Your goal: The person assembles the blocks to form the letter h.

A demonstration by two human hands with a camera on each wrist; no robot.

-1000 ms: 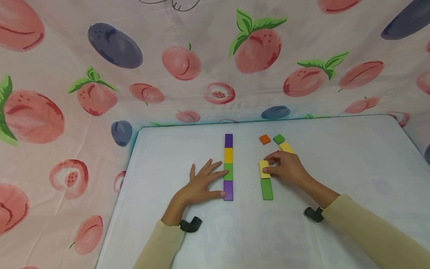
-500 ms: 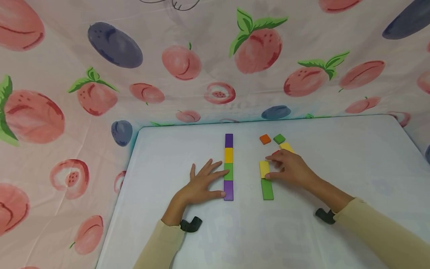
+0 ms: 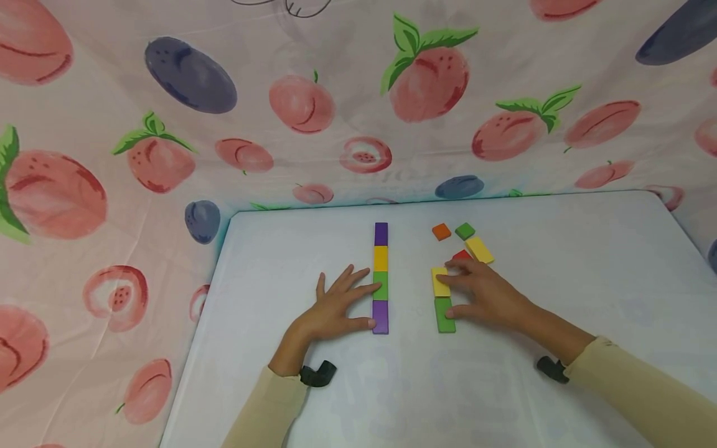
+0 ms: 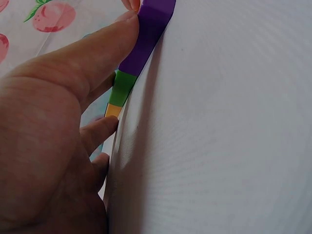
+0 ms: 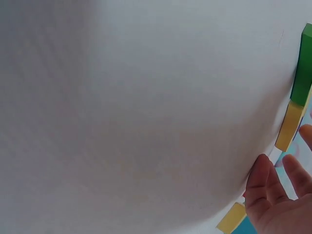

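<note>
A straight column of flat blocks lies on the white table: a purple block (image 3: pixel 382 313), a green block (image 3: pixel 381 277), an orange-yellow block (image 3: pixel 381 258) and a dark purple block (image 3: pixel 381 234). My left hand (image 3: pixel 330 315) rests beside it, fingers spread, thumb on the near purple block and index finger on the green one. To the right, a shorter column joins a pale yellow block (image 3: pixel 439 290) to a longer green block (image 3: pixel 444 322). My right hand (image 3: pixel 495 295) touches it with extended fingers, index finger at the yellow block, thumb at the green one.
Beyond the right hand lie a loose yellow block (image 3: pixel 480 249), a partly covered red block (image 3: pixel 462 254), an orange block (image 3: pixel 441 232) and a small green block (image 3: pixel 465 231). A fruit-patterned cloth (image 3: pixel 302 168) hangs behind the white table (image 3: pixel 588 261).
My right hand has let go of the pale yellow block and spread its fingers, its thumb sliding nearer onto the green block. The left hand has stayed in place.
</note>
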